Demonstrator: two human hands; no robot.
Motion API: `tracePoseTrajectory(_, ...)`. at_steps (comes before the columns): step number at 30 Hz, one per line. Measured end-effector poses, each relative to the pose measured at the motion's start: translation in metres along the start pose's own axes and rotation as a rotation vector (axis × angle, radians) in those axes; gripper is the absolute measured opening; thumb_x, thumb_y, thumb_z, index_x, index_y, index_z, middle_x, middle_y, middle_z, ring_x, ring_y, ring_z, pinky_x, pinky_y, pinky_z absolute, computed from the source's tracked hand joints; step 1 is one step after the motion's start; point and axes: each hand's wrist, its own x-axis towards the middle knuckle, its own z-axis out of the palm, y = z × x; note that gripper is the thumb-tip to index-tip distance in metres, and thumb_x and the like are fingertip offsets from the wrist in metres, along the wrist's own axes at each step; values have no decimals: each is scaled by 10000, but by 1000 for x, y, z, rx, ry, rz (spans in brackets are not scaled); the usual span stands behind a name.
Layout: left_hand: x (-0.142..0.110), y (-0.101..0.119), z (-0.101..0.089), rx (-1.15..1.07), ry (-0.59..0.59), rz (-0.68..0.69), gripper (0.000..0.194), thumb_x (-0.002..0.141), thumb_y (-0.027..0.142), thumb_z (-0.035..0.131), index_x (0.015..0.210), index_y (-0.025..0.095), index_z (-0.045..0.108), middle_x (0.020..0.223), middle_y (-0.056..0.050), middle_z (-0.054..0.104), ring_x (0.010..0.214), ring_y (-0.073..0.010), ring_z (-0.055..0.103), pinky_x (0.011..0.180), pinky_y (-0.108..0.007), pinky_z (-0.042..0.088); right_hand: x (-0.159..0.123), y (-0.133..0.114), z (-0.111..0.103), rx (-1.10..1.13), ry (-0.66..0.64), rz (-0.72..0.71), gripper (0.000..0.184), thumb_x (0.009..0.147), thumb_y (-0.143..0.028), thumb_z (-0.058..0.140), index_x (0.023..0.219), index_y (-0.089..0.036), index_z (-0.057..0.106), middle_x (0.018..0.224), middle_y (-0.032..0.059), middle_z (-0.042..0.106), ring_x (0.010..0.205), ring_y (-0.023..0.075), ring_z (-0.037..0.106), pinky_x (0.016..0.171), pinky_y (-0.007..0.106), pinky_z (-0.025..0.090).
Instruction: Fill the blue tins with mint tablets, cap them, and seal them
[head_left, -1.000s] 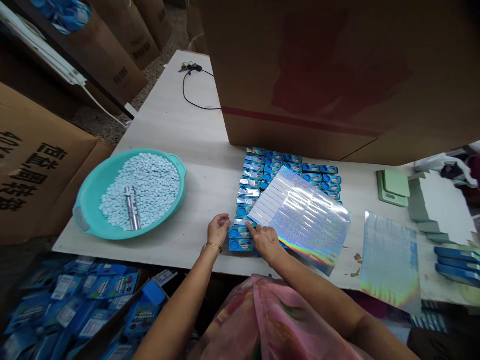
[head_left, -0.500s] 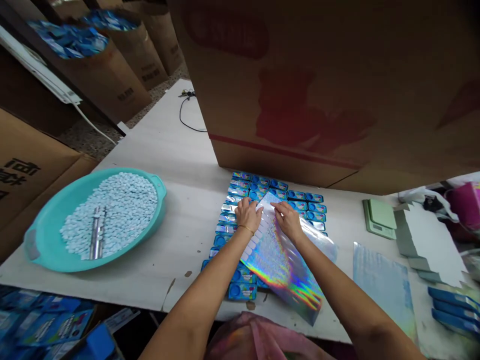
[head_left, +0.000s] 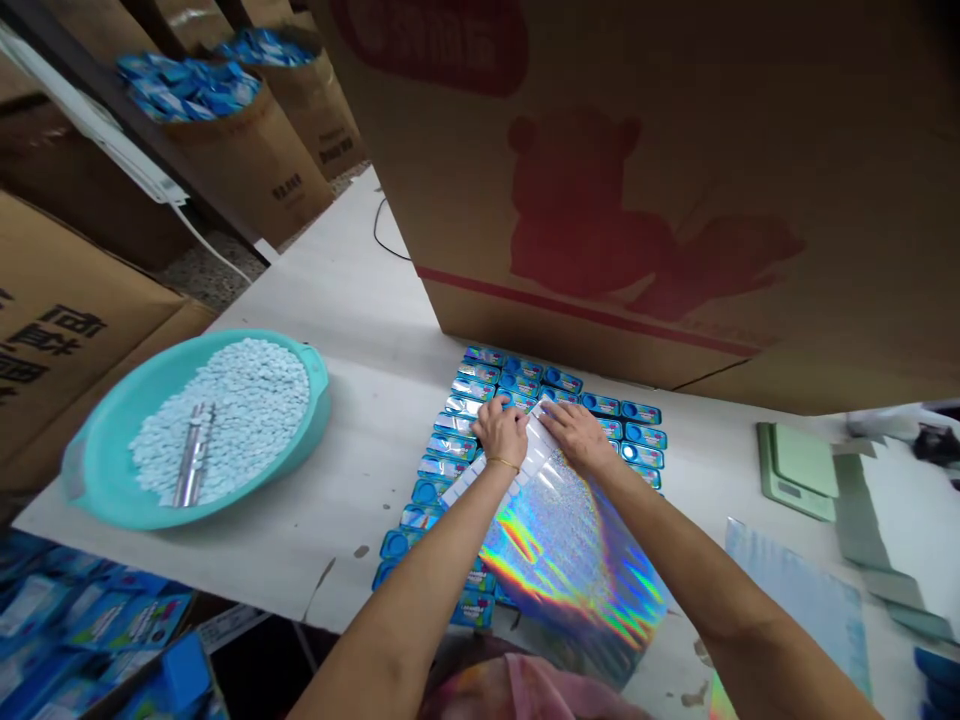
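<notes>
Rows of small blue boxes [head_left: 465, 425] lie side by side on the white table [head_left: 352, 330]. A holographic sticker sheet [head_left: 562, 545] rests on top of them, its white peeled strips toward the far end. My left hand [head_left: 501, 430] and my right hand [head_left: 571, 437] meet at the far edge of that sheet, fingers curled and pinching at a strip there. What sits between the fingertips is too small to make out. A thin gold bangle circles my left wrist.
A teal basin [head_left: 97, 465] of pale tablets with a metal scoop stands at the left. A large cardboard carton [head_left: 675, 200] fills the back. A green scale [head_left: 799, 470], grey card trays and another holographic sheet [head_left: 810, 600] lie at the right. Cartons of blue packs stand on the floor.
Both hands moved from the near rows of boxes to the far edge of the holographic sheet, and the sheet now lies flatter over the boxes. The view has shifted closer.
</notes>
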Motion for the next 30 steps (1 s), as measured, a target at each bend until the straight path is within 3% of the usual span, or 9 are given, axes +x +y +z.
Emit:
tracePoseTrajectory(3,2,0,1,-11,1,-19,138,715,296,500,656,205,586,1079,-57,475,1048,-265,324,812,-437,248,-15,-8,-26,66,63,120,237,831,-183,367,921,-169,586,1064,78,528,920,189,438,801,327,309)
tracePoseTrajectory(6,5,1,-3,-84,-12,-33,118,695,292,527,654,210,600,1099,-58,481,1075,-271,316,847,-448,236,-30,-20,-62,301,190,334,204,801,-238,404,784,-171,596,894,60,565,806,159,488,714,278,360)
tracePoseTrajectory(8,4,1,-13,-241,-27,-50,143,697,319,522,716,213,617,1119,-62,486,1086,-263,333,871,-431,245,-36,-29,-79,551,230,437,191,769,-249,423,710,-176,589,782,33,565,704,129,504,629,239,378)
tracePoseTrajectory(10,-4,1,-27,-541,-112,-117,273,735,397,449,813,197,617,1071,-80,532,1041,-239,411,852,-392,302,-36,-38,-84,824,239,525,182,731,-275,457,648,-171,580,682,12,554,609,109,496,556,220,374)
tracePoseTrajectory(13,-27,-6,-55,-1039,-368,-341,499,749,529,318,907,145,594,917,-108,607,883,-198,536,741,-325,397,-28,-58,-73,1240,263,680,189,666,-329,520,653,-149,577,557,-4,529,517,96,474,490,208,360)
tracePoseTrajectory(15,-46,-17,-73,-1200,-438,-480,495,694,544,419,924,137,583,864,-105,623,812,-180,564,683,-293,416,-21,-77,-59,1466,290,786,214,614,-347,558,653,-137,574,504,-13,512,478,91,466,450,198,340)
tracePoseTrajectory(19,-72,-53,-103,-1174,-249,-608,405,509,379,679,826,143,590,702,-28,619,636,-107,551,583,-224,399,-5,-126,-32,1688,286,916,246,533,-355,613,624,-129,579,463,-26,500,422,75,441,385,179,282)
tracePoseTrajectory(25,-80,-110,-131,-991,-83,-631,355,495,364,676,737,114,603,634,-25,604,574,-89,513,502,-197,355,19,-197,1,1686,325,1037,262,560,-380,601,646,-133,595,396,-53,467,352,64,387,354,181,265)
tracePoseTrajectory(30,-68,-138,-138,-867,-43,-650,380,472,404,661,728,129,607,656,-29,608,575,-100,517,476,-199,338,39,-223,16,1572,314,969,266,613,-383,539,711,-146,611,463,-30,546,375,97,477,361,187,324)
